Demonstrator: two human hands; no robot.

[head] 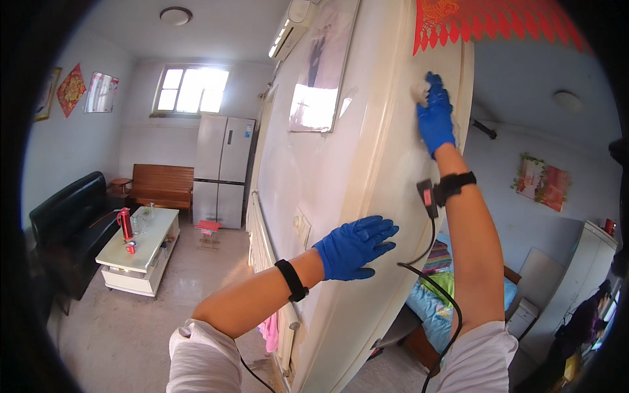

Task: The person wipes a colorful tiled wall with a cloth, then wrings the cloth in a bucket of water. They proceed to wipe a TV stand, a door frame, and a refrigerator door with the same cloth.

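Note:
My left hand (356, 247), in a blue rubber glove, lies against the white door frame panel (383, 167) at mid-height, its fingers pointing right. Higher up, my right hand (436, 114) wears a matching glove and presses a pale cloth or sponge (420, 91) to the same panel, fingers upward; most of that item is hidden beneath the hand. Black straps circle both wrists. From the right strap hangs a small black device (427, 198) with a cable (449, 299) looping down beside the forearm.
A red fringed hanging (462, 24) spans the doorway top. Left are a radiator (260, 236), coffee table (110, 255), black sofa (73, 216) and refrigerator (218, 172). Beyond the doorway are a bed (432, 304), a wardrobe (570, 275) and another person (582, 319).

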